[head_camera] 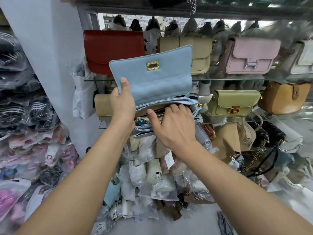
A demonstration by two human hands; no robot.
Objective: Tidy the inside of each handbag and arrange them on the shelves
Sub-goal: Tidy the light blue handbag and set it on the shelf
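I hold a light blue handbag (159, 82) in front of the glass shelves, its flap lifted so the gold clasp plate (152, 65) faces me. My left hand (122, 102) grips the flap's left edge, thumb on the inner side. The fingers of my right hand (172, 122) reach into the bag's open top and are partly hidden there; whether they hold anything I cannot tell. A blue charm (141, 122) hangs at the bag's front.
The upper glass shelf (237, 79) carries a red bag (113, 50), a beige bag (201, 53) and a pink bag (250, 55). Below stand an olive bag (233, 102) and a tan bag (284, 97). Plastic-wrapped goods (152, 175) pile lower; stacked packages (22, 99) fill the left.
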